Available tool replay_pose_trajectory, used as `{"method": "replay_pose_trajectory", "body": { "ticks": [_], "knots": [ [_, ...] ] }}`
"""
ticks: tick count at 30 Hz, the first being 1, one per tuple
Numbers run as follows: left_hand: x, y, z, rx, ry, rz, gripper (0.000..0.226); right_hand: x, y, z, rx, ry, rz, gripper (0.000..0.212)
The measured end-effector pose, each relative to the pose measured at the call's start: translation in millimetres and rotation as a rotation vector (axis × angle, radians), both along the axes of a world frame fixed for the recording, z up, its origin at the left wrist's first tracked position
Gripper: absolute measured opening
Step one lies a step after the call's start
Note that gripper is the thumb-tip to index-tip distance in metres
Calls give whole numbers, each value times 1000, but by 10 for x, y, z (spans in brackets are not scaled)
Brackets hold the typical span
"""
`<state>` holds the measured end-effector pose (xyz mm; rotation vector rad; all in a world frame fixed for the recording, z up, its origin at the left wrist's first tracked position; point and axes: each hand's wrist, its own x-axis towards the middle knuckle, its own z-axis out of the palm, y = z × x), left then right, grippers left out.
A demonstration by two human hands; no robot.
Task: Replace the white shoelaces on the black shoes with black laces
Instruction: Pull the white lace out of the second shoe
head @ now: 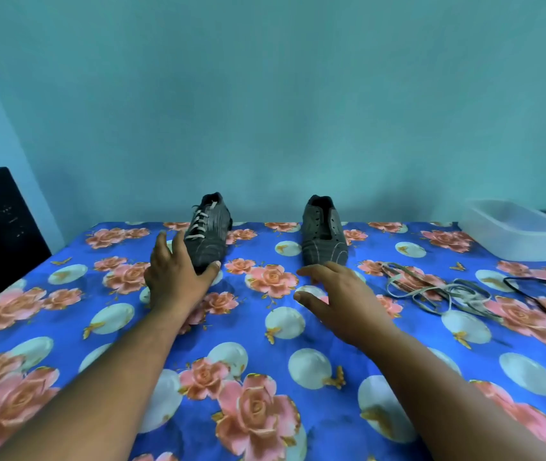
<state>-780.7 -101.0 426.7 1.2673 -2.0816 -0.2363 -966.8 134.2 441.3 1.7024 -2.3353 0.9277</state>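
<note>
- On the floral cloth (265,327), two black shoes stand at the far edge.
- The left shoe (206,237) keeps its white lace; the right shoe (323,237) is unlaced.
- The left hand (175,274) cups the laced shoe's toe, fingers spread.
- The right hand (338,301) hovers open, holding nothing.
- A pulled white lace (438,291) and a black lace (538,294) lie to the right.
- Judgement: unlacing the left shoe comes next, so draw it closer first.

Surface draped in a blue cloth (265,410) printed with pink roses and white circles, bearing: laced dark shoe (207,232), unlaced dark shoe (323,234), loose white lace (438,291), black lace (544,294), translucent plastic tub (514,229).
</note>
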Motion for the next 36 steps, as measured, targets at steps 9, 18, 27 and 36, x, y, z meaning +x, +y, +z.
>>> {"method": "replay_pose_trajectory", "body": {
  "ticks": [9, 18, 27, 36],
  "knots": [
    [-113, -231, -128, 241, 170, -172, 83, 170, -202, -335, 185, -72, 133, 62],
    [-38, 32, -49, 251, 77, -138, 106, 99, -227, -373, 138, -219, 104, 58],
    [202, 1388, -151, 170, -24, -337, 110, 104, -153, -296, 19, -417, 152, 70],
    [434, 2208, -105, 210, -52, -380, 112, 9, -57, -249, -164, -498, 123, 78]
  ]
}}
